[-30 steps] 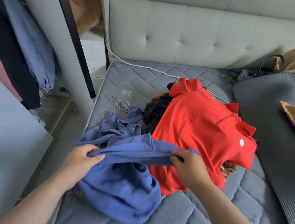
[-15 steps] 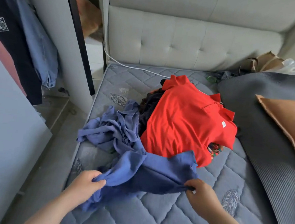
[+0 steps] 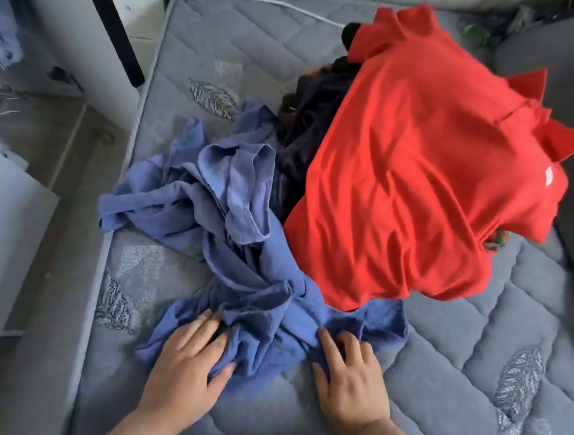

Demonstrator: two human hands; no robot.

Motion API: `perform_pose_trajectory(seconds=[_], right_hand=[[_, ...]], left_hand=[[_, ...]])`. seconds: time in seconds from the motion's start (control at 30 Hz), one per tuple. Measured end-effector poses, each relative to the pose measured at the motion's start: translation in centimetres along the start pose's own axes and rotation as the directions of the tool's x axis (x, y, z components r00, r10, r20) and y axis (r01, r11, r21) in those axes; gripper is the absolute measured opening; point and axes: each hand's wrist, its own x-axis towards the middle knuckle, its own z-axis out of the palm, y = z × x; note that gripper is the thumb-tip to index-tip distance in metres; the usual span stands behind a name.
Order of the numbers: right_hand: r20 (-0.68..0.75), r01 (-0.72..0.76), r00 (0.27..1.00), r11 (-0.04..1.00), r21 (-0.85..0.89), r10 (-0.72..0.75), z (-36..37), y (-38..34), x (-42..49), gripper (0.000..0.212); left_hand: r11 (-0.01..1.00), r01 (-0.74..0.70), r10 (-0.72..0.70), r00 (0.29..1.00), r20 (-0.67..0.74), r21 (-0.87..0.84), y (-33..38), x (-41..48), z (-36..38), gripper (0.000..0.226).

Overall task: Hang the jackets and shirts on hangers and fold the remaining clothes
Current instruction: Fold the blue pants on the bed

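Fingers spread, left hand (image 3: pixel 185 360) and right hand (image 3: pixel 351 380) press flat on crumpled blue garment (image 3: pixel 242 248) on near mattress (image 3: pixel 454 385); red shirt (image 3: pixel 419 176) heaped far right.

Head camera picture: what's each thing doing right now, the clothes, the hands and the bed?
Crumpled blue cloth garment, bunched up on the mattress, unfolded.
Red polo shirt, draped over the clothes pile, unfolded.
Dark garments, heaped partly under the red shirt.
Left hand, fingers spread, pressing the blue garment.
Right hand, fingers resting on the blue garment.
Grey quilted mattress, without a sheet.
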Motion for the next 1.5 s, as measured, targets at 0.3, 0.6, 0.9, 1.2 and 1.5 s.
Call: perform_pose_trajectory(seconds=[0.3,0.6,0.9,1.2,1.5], right_hand=[[-0.052,0.060,0.997,0.998,-0.006,-0.060,1.6,1.0,0.7,0.045],[-0.045,-0.036,0.997,0.915,0.402,0.059,0.0,1.6,0.6,0.039],[-0.054,0.017,0.999,0.939,0.343,0.001,0.9,2.0,0.1,0.040],[-0.029,-0.006,0.999,0.952,0.307,0.016,0.8,1.0,0.6,0.036],[0.127,-0.036,0.992,0.937,0.349,-0.009,-2.2,1.4,0.5,0.018]], left_hand=[[0.995,0.044,-0.034,0.993,-0.114,0.094,0.0,1.0,2.2,0.044],[0.989,0.094,-0.081,0.990,-0.113,0.110,1.0,0.8,1.5,0.041],[0.993,0.047,-0.030,0.988,-0.154,0.105,0.9,0.6,1.8,0.034],[0.993,0.062,-0.054,0.995,-0.078,0.098,0.9,0.9,0.7,0.035],[0.985,0.142,-0.148,0.987,0.055,0.096,4.7,0.3,-2.0,0.035]])
